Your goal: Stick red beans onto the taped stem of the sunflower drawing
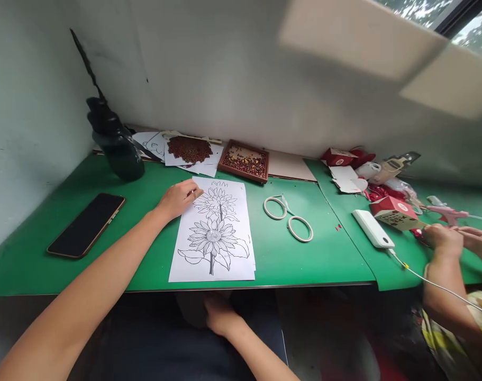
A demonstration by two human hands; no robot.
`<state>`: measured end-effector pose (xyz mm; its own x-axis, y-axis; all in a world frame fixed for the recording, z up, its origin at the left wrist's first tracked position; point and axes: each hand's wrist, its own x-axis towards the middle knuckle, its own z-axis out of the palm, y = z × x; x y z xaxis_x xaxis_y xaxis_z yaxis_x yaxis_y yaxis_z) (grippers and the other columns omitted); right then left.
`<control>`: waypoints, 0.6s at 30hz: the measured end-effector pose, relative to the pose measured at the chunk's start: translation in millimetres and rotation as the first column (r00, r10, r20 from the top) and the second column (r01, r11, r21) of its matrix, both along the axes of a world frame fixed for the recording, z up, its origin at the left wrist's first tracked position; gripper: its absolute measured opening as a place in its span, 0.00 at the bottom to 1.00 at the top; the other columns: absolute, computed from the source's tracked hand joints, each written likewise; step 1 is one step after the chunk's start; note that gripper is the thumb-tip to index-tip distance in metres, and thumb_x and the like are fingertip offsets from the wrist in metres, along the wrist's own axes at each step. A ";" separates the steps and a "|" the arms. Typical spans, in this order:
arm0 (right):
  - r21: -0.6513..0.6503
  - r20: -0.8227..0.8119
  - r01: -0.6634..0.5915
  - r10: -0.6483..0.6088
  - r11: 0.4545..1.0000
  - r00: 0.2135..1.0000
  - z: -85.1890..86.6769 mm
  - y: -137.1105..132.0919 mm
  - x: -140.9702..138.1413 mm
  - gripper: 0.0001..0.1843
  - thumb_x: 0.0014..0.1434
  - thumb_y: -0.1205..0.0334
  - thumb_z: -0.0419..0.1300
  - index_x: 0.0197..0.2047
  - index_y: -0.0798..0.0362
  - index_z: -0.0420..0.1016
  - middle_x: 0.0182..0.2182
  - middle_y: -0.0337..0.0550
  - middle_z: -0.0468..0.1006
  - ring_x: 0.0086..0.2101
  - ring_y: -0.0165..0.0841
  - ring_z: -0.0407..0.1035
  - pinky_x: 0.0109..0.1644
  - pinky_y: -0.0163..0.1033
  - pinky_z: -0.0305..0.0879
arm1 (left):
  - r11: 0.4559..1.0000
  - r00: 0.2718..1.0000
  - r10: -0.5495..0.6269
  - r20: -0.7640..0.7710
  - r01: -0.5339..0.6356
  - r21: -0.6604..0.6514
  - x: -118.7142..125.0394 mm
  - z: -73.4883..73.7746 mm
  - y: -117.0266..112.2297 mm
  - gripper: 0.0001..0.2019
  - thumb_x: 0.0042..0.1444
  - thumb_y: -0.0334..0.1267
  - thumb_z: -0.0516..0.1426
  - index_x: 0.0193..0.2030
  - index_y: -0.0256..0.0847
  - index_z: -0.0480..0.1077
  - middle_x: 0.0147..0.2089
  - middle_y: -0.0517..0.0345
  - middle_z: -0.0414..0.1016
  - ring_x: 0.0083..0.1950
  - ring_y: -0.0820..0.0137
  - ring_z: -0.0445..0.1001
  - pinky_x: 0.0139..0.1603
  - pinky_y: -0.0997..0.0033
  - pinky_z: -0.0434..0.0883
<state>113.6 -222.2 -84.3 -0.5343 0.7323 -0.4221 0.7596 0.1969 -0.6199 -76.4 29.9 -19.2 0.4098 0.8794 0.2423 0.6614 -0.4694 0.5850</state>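
My left hand [178, 199] rests at the upper left edge of a white sheet of paper [181, 233] with black line drawings of two sunflowers. Its fingers are bent and drawn together over the paper; whatever they hold, if anything, is too small to name. Below the table's front edge, my right hand [220, 315] lies over my lap in shade, and its fingers are hard to see. Just beyond the sheet stands a wooden tray [241, 173] with red-brown and yellow bits in it. To its left, a pile of dark brown grains [190, 150] covers part of some papers.
On the left lie a phone [85, 225] and a dark bottle [119, 148]. A coiled white cable [290, 214] sits right of the sheet, then a white power bank [372, 228]. At far right, another person's hands [445, 238] work near a pink glue gun [447, 214] and red boxes [391, 209].
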 end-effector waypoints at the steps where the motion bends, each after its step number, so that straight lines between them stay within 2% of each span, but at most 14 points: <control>1: 0.011 -0.005 -0.012 0.012 1.000 1.000 5.5 -11.1 3.0 0.23 0.58 0.69 0.63 0.57 0.54 0.75 0.56 0.58 0.81 0.53 0.48 0.77 0.53 0.45 0.76 | 1.000 1.000 0.021 0.006 -0.022 0.009 -2.8 -0.1 0.1 0.20 0.72 0.52 0.50 0.34 0.42 0.70 0.39 0.58 0.74 0.36 0.69 0.70 0.38 0.69 0.64; 3: 0.097 -0.158 -0.100 0.114 0.990 0.981 24.7 -28.8 12.9 0.24 0.60 0.60 0.65 0.60 0.50 0.75 0.59 0.51 0.80 0.54 0.46 0.78 0.58 0.43 0.75 | 0.998 0.998 0.058 0.019 -0.058 0.025 -7.9 0.6 -0.1 0.19 0.72 0.52 0.49 0.35 0.43 0.71 0.40 0.57 0.75 0.37 0.69 0.71 0.39 0.69 0.64; 4: 0.157 -0.266 -0.150 0.188 0.976 0.946 37.9 -32.0 19.9 0.22 0.62 0.57 0.65 0.59 0.47 0.76 0.56 0.46 0.82 0.52 0.43 0.79 0.57 0.40 0.75 | 0.997 0.997 0.072 0.023 -0.073 0.029 -9.8 1.1 -0.5 0.19 0.72 0.52 0.49 0.37 0.43 0.71 0.42 0.57 0.76 0.38 0.69 0.72 0.40 0.69 0.65; 5: 0.233 -0.341 -0.152 0.227 0.960 0.912 52.3 -29.5 28.1 0.19 0.64 0.59 0.63 0.58 0.46 0.77 0.52 0.42 0.84 0.48 0.38 0.80 0.55 0.38 0.75 | 0.996 0.996 0.083 0.025 -0.084 0.031 -11.1 1.6 -0.9 0.18 0.72 0.51 0.49 0.39 0.43 0.72 0.43 0.56 0.77 0.40 0.68 0.73 0.41 0.68 0.66; 6: 0.324 -0.378 -0.082 0.209 0.942 0.902 66.5 -21.1 37.2 0.16 0.66 0.62 0.61 0.56 0.46 0.78 0.45 0.40 0.86 0.42 0.35 0.81 0.50 0.37 0.76 | 0.996 0.996 0.088 0.023 -0.089 0.033 -11.6 2.0 -1.5 0.18 0.71 0.51 0.49 0.41 0.43 0.73 0.45 0.56 0.78 0.41 0.67 0.74 0.41 0.68 0.67; 7: 0.418 -0.391 0.040 0.140 0.908 0.910 79.1 -7.0 47.0 0.16 0.67 0.67 0.58 0.54 0.47 0.79 0.40 0.41 0.86 0.39 0.34 0.81 0.47 0.37 0.76 | 0.996 0.996 0.085 0.017 -0.085 0.035 -11.4 2.2 -2.0 0.17 0.71 0.51 0.50 0.43 0.43 0.74 0.47 0.55 0.78 0.43 0.66 0.75 0.42 0.68 0.68; 8: 0.506 -0.383 0.159 0.056 0.848 0.922 89.0 11.4 56.9 0.16 0.68 0.69 0.55 0.54 0.48 0.79 0.40 0.43 0.86 0.40 0.35 0.80 0.47 0.39 0.76 | 0.997 0.997 0.074 0.006 -0.074 0.039 -10.4 2.0 -2.6 0.17 0.71 0.51 0.50 0.46 0.44 0.75 0.49 0.55 0.79 0.46 0.65 0.76 0.43 0.67 0.69; 9: 0.573 -0.364 0.239 -0.018 0.784 0.931 95.3 32.4 66.6 0.17 0.69 0.70 0.54 0.54 0.49 0.79 0.43 0.45 0.86 0.42 0.37 0.80 0.48 0.41 0.76 | 0.998 0.999 0.054 -0.008 -0.053 0.045 -8.8 1.5 -3.1 0.16 0.70 0.50 0.51 0.48 0.44 0.75 0.51 0.55 0.80 0.49 0.63 0.76 0.45 0.66 0.70; 10: 0.625 -0.314 0.265 -0.075 0.734 0.946 98.3 53.6 75.4 0.18 0.70 0.69 0.53 0.57 0.49 0.79 0.47 0.47 0.85 0.47 0.39 0.80 0.50 0.44 0.77 | 0.998 0.999 0.025 -0.027 -0.024 0.051 -6.8 0.7 -3.4 0.16 0.69 0.50 0.52 0.51 0.45 0.76 0.54 0.55 0.80 0.53 0.62 0.76 0.48 0.65 0.71; 11: 0.661 -0.247 0.244 -0.102 0.709 0.964 98.2 72.9 83.0 0.19 0.70 0.68 0.54 0.60 0.50 0.77 0.54 0.50 0.83 0.53 0.43 0.78 0.55 0.49 0.77 | 0.998 0.999 -0.012 -0.051 0.015 0.057 -4.6 -0.5 -3.6 0.16 0.69 0.49 0.53 0.53 0.46 0.76 0.56 0.55 0.80 0.56 0.61 0.76 0.52 0.64 0.71; 13: 0.672 -0.092 0.120 -0.078 0.731 0.993 92.8 98.4 93.4 0.21 0.71 0.64 0.57 0.65 0.53 0.74 0.64 0.55 0.75 0.64 0.49 0.70 0.65 0.57 0.71 | 0.993 0.990 -0.097 -0.107 0.104 0.063 -0.3 -3.9 -3.0 0.16 0.68 0.49 0.55 0.55 0.47 0.77 0.60 0.56 0.79 0.61 0.60 0.74 0.58 0.61 0.71; 14: 0.660 -0.027 0.047 -0.039 0.750 0.999 89.5 102.3 96.6 0.23 0.71 0.61 0.59 0.67 0.54 0.72 0.67 0.56 0.72 0.67 0.50 0.67 0.68 0.58 0.68 | 0.988 0.983 -0.129 -0.133 0.139 0.063 1.5 -5.8 -2.3 0.16 0.68 0.48 0.55 0.55 0.48 0.78 0.60 0.57 0.79 0.63 0.60 0.74 0.60 0.60 0.71; 16: 0.628 0.041 -0.071 0.057 0.775 0.997 85.9 92.0 100.9 0.26 0.71 0.55 0.60 0.68 0.54 0.70 0.69 0.56 0.69 0.69 0.51 0.64 0.71 0.58 0.65 | 0.983 0.972 -0.162 -0.173 0.175 0.063 3.6 -9.5 -0.5 0.16 0.68 0.48 0.55 0.54 0.48 0.79 0.62 0.57 0.79 0.64 0.59 0.72 0.64 0.58 0.69; 18: 0.611 0.022 -0.115 0.128 0.783 0.991 88.8 65.7 105.9 0.23 0.72 0.55 0.60 0.66 0.53 0.72 0.66 0.55 0.73 0.66 0.49 0.67 0.69 0.56 0.67 | 0.982 0.967 -0.164 -0.196 0.178 0.059 3.9 -12.1 1.2 0.16 0.68 0.48 0.54 0.54 0.48 0.79 0.63 0.57 0.77 0.65 0.59 0.72 0.66 0.56 0.68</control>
